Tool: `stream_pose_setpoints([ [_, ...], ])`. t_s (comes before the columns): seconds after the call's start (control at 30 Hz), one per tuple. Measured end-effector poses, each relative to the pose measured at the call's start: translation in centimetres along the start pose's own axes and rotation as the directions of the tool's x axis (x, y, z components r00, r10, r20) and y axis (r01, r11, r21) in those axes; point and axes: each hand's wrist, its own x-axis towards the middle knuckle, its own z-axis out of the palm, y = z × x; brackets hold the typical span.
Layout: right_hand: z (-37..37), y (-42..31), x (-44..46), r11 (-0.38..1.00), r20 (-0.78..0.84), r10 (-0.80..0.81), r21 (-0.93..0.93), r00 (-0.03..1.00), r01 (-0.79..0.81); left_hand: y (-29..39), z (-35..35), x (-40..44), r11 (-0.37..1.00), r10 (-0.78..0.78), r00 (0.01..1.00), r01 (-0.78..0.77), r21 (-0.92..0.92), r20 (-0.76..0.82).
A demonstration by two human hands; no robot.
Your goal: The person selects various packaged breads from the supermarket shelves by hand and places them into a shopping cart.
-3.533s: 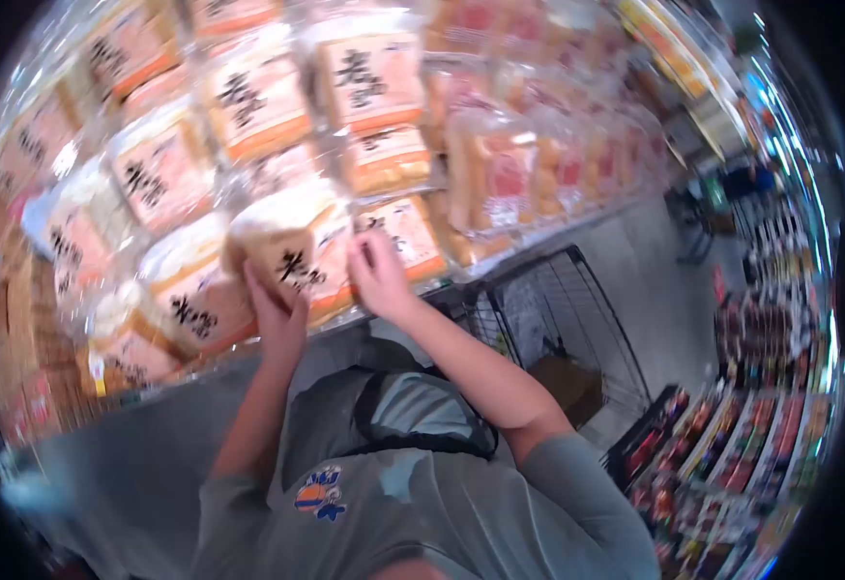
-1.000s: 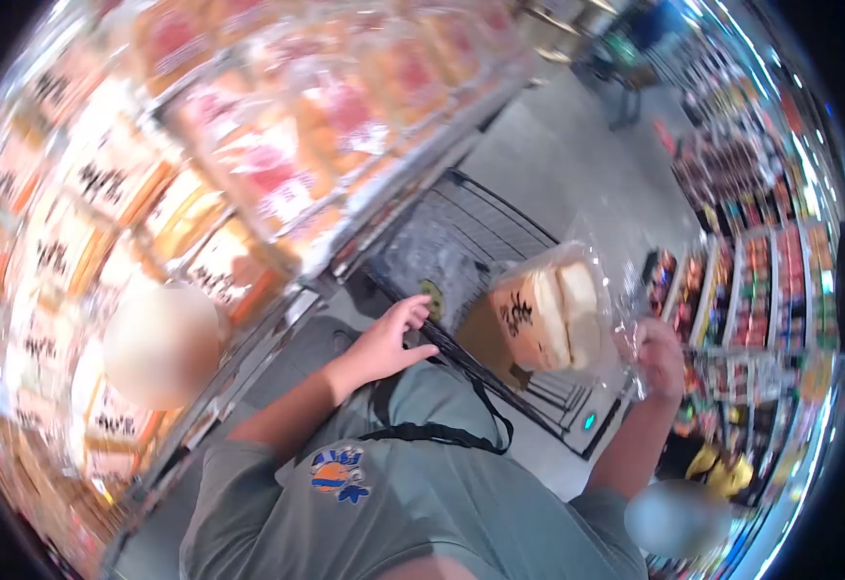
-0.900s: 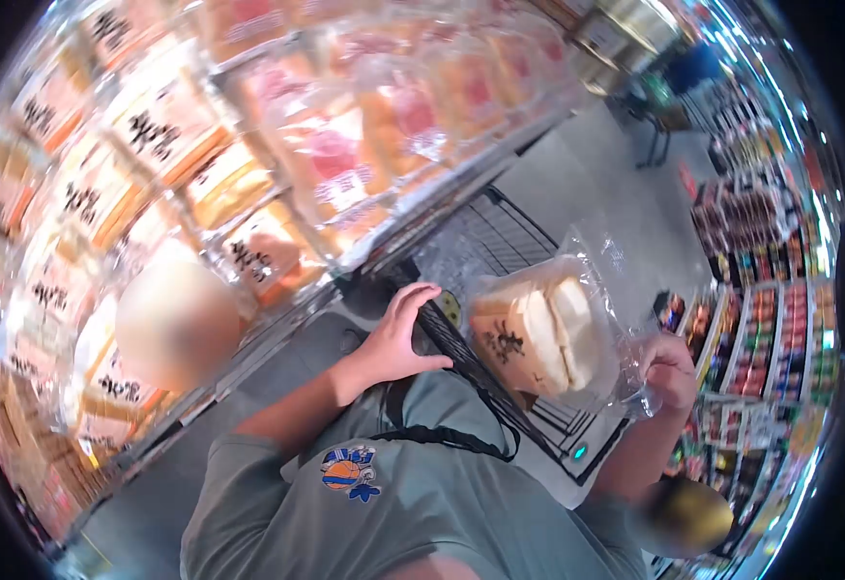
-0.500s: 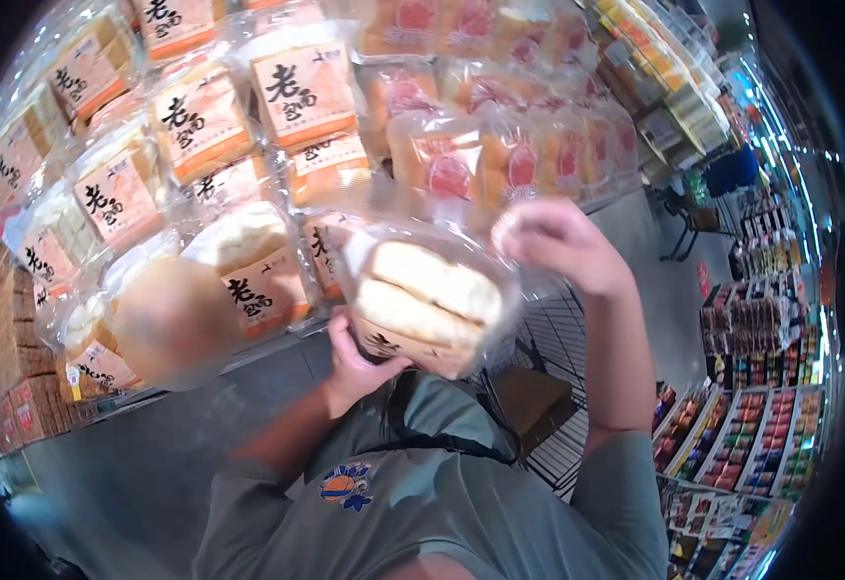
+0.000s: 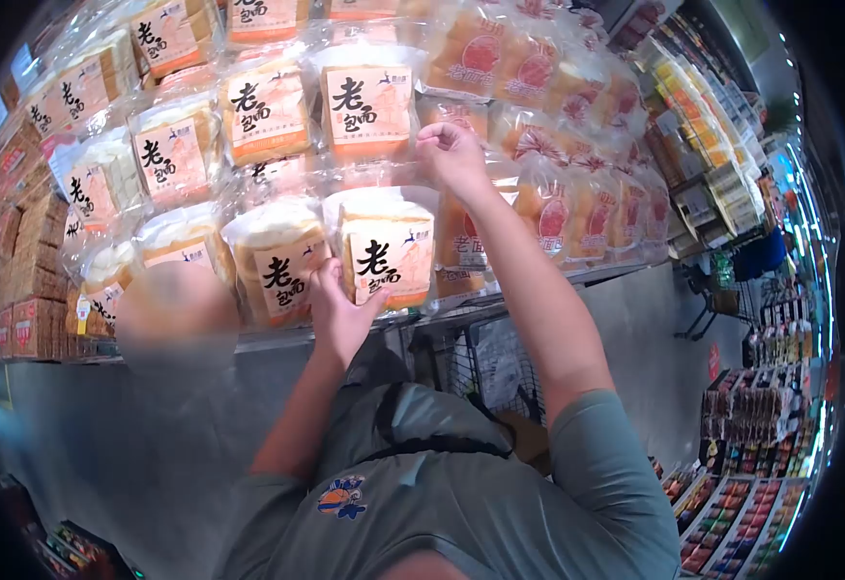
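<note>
A clear bag of sliced bread (image 5: 389, 253) with an orange label and black characters stands upright in the front row of the display. My left hand (image 5: 341, 307) is wrapped round its lower left corner, thumb in front and fingers at the side. Above the bag, my right hand (image 5: 453, 159) is closed in a pinch; what its fingertips hold, if anything, cannot be made out. A similar bread bag (image 5: 280, 261) stands just left of my left hand. Behind the held bag is another labelled bag (image 5: 367, 103).
Bags with red print (image 5: 543, 208) fill the right of the display. Brown packs (image 5: 38, 256) are stacked at the far left. A wire shopping cart (image 5: 485, 372) stands below the display edge, right of my body. Stocked shelves (image 5: 746, 512) line the right side.
The bread bag has moved from over the cart into the display's front row. My right hand has moved left and up to above it; my left hand is at its lower corner.
</note>
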Motion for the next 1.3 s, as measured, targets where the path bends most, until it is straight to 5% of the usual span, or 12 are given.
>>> stream_pose_setpoints([
  [0.07,0.1,1.2,-0.1,0.991,-0.044,-0.072,-0.115,0.996,0.067,-1.1,1.2,0.1,0.998,0.059,0.997,-0.057,0.034,-0.044],
  [0.13,0.2,0.7,-1.5,0.816,0.062,-0.328,-0.484,0.943,0.316,-0.3,0.9,0.5,0.99,0.022,1.0,-0.019,0.142,-0.022],
  [0.23,1.1,-0.4,-4.0,0.608,0.068,-0.551,-0.65,0.832,0.456,0.6,-0.1,0.9,0.966,-0.019,0.999,0.008,0.259,0.04],
  [0.37,2.9,-1.4,-9.1,0.501,0.23,-0.525,-0.694,0.819,0.517,-1.8,-1.2,-0.3,0.999,-0.018,0.999,0.016,-0.038,-0.05],
  [0.47,4.5,0.6,-11.7,0.485,0.317,-0.472,-0.686,0.823,0.542,-3.5,-3.3,-0.2,0.964,-0.134,0.974,0.086,-0.25,-0.182],
  [0.53,5.0,1.4,-11.4,0.504,0.32,-0.476,-0.664,0.819,0.552,-5.0,-4.5,0.4,0.961,0.241,0.911,-0.174,0.216,-0.335],
  [0.67,5.4,2.4,-10.8,0.537,0.288,-0.525,-0.618,0.801,0.574,-5.9,-5.0,1.5,0.934,0.294,0.901,-0.2,0.295,-0.32],
  [0.83,4.5,1.4,-11.5,0.551,0.302,-0.565,-0.555,0.768,0.623,-5.5,-5.4,1.1,0.995,-0.022,0.967,-0.005,-0.104,-0.255],
  [0.9,4.4,1.1,-13.0,0.598,0.369,-0.654,-0.283,0.661,0.75,-5.3,-5.0,0.5,0.965,0.049,0.956,-0.12,-0.232,-0.29],
  [0.97,4.0,0.2,-15.6,0.711,0.385,-0.626,-0.076,0.678,0.699,-5.6,-5.4,-0.7,0.972,0.218,0.935,-0.233,-0.019,-0.278],
  [1.13,-0.4,3.1,-25.2,0.79,0.496,-0.421,-0.211,0.759,0.576,-2.1,-4.8,-3.2,0.962,0.271,0.957,-0.272,0.006,-0.101],
  [1.3,-6.7,8.8,-33.4,0.952,0.143,0.078,-0.304,0.987,-0.031,0.3,-3.3,-4.5,0.948,0.311,0.948,-0.304,-0.098,0.068],
])
